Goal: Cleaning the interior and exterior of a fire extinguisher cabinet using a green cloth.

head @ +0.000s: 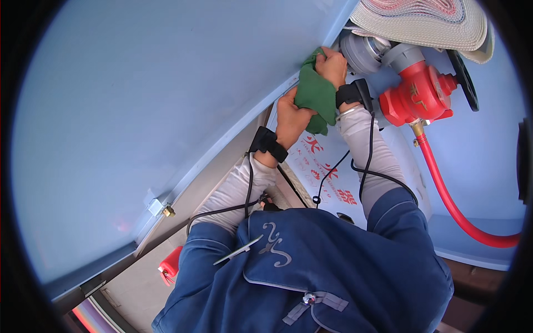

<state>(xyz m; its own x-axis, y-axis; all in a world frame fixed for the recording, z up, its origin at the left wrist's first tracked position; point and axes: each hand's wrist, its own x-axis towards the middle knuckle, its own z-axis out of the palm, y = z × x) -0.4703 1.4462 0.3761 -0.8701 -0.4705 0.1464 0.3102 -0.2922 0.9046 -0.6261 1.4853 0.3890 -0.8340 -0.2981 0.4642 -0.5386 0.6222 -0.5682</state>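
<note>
A green cloth point(315, 93) hangs between my two hands at the edge of the blue cabinet door point(179, 104). My right hand point(332, 66) grips its upper end, close to the door's hinge side and a grey hose coupling point(359, 52). Lower down, my left hand point(290, 114) pinches the cloth's side between thumb and fingers, with the fingertips near the door's edge strip. Folds of the cloth hide part of that edge. Black straps with cables sit around both wrists.
A red hydrant valve point(424, 93) with a black handwheel point(463, 81) joins a red hose point(447, 195) on the right. Above lies a rolled white fire hose point(420, 23). A white box point(320, 170) bears red writing. On the floor lies a red fire extinguisher point(170, 264).
</note>
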